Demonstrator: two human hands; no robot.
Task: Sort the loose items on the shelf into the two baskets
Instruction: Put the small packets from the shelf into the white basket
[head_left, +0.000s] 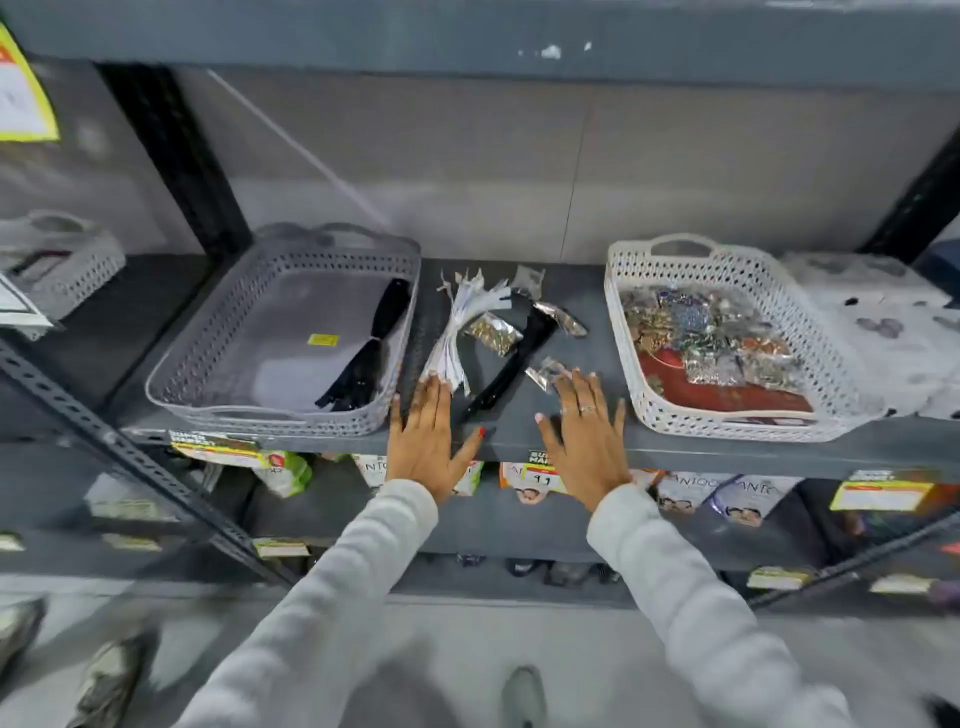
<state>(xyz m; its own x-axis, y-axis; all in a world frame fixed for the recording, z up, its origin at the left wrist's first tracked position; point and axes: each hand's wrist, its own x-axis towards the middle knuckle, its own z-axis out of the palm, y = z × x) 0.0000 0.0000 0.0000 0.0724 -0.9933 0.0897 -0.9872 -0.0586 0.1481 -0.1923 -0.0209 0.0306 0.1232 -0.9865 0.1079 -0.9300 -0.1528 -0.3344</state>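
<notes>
A grey basket (218, 358) on the left holds black zippers (371, 348). A white basket (649, 400) on the right is full of small packets of beads and trims (711, 338). Between them on the shelf lie a bundle of white zippers (460, 332), a black zipper (511, 369) and three small clear packets (493, 332) (563, 317) (545, 371). My left hand (428, 441) lies flat, fingers apart, fingertips at the near end of the white bundle. My right hand (587, 436) lies flat too, fingertips touching the nearest packet.
The grey shelf (519, 441) has a front edge with price labels. Another white basket (67, 260) stands far left, and white packets (878, 322) lie far right. A lower shelf holds boxed goods. Black uprights frame the bay.
</notes>
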